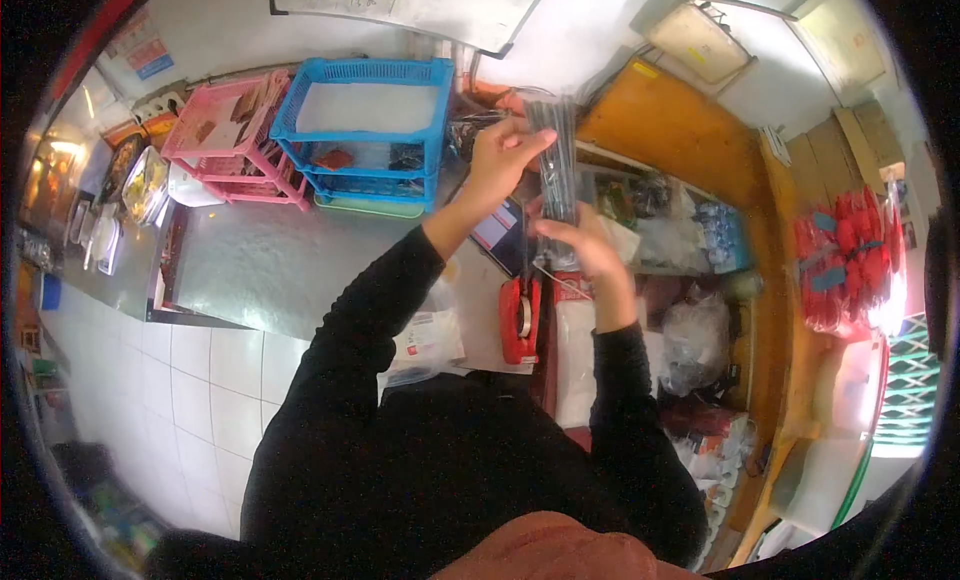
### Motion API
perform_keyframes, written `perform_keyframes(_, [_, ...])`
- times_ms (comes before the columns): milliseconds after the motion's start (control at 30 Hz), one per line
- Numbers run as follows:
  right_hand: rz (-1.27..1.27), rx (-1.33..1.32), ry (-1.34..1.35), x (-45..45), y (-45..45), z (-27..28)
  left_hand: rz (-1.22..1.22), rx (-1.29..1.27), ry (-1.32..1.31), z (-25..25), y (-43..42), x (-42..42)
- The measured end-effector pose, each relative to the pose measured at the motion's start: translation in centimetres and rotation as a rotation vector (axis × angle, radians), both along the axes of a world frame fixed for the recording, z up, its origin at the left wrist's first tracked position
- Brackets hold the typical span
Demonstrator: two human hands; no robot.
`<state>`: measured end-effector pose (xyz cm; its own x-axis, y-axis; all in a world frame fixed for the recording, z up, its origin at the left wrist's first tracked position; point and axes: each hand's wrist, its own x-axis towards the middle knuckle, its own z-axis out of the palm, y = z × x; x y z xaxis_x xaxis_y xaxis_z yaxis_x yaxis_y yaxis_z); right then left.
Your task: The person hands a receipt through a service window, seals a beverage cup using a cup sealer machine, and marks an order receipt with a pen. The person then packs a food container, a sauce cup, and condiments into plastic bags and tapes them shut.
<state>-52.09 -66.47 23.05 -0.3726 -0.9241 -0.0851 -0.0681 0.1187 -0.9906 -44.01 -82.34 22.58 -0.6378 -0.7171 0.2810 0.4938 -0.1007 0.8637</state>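
Observation:
A bundle of long, thin dark sticks (558, 165), seemingly in clear plastic, is held upright in front of the person. My left hand (502, 160) grips its upper part, with the thumb across the front. Lower down, my right hand (583, 238) is closed round the bottom end. Below the hands, a red tape dispenser (519, 322) stands on the counter. Behind the bundle lies a dark tablet-like device (500, 230), partly hidden by my left hand and the sticks.
Blue stacked trays (438, 130) and pink stacked trays (230, 185) stand left on the metal counter (270, 255). Plastic bags (697, 340) sit at the right, beside a wooden panel (660, 120). Red packets (850, 255) hang farther right.

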Motion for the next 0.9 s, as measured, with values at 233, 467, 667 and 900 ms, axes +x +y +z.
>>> perform_keyframes(233, [-0.315,-0.131,0.237,3.4,1.9,0.3,0.279,-0.909,-0.038,2.2,4.0,4.6])
perform_keyframes(467, [-0.358,-0.003,0.759,4.4,3.0,1.0,0.22,-1.069,-0.224,1.8,4.7,4.9])
perform_keyframes(667, [-0.409,0.012,0.713,6.0,2.2,1.3,0.13,-1.047,-0.224,1.6,3.6,4.8])
perform_keyframes(900, [-0.423,-0.013,0.748,5.3,1.3,-1.9,-0.047,-0.836,-0.157,-0.3,3.4,5.1])
